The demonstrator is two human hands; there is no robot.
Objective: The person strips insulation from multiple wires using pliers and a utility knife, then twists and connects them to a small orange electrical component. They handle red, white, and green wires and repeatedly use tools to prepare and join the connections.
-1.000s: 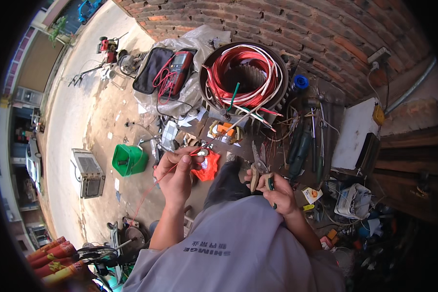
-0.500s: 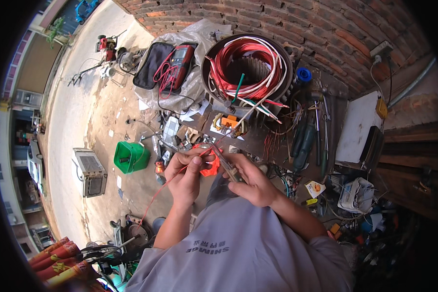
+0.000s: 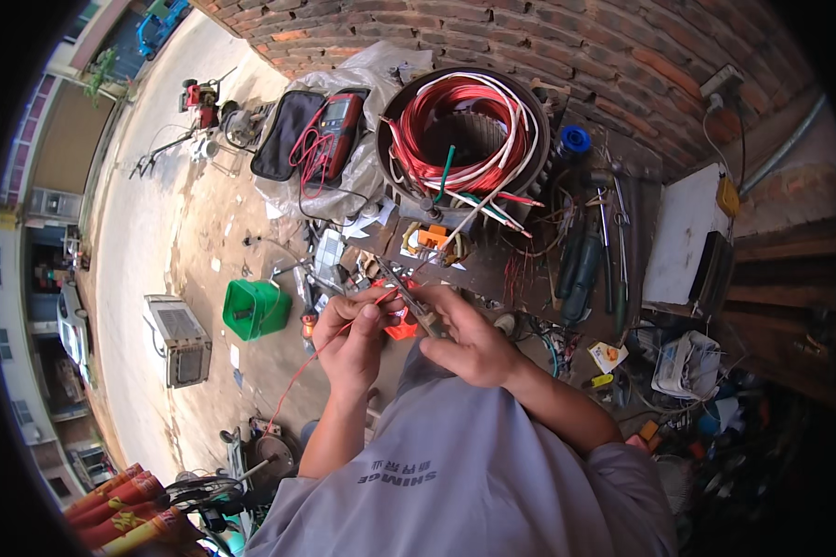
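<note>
A dark, cluttered table (image 3: 489, 265) stands before a brick wall (image 3: 492, 37), with sunlit concrete ground (image 3: 195, 251) stretching off to the left. There is one ring-shaped coil of red and white wire (image 3: 506, 167) inside a round metal housing (image 3: 546, 176), one multimeter (image 3: 337, 135) near it on clear plastic, one blue ring (image 3: 574, 139), one green bucket (image 3: 255, 316) on the ground, and one pair of pliers (image 3: 424, 317). The left hand (image 3: 348, 339) pinches one thin red wire (image 3: 293, 382) between thumb and fingers; the strand trails down toward the lower left. The right hand (image 3: 474, 339) has its fingers closed around the pliers, whose metal end lies just beside the left fingertips and the wire. Whether the pliers touch the wire, I cannot tell.
</note>
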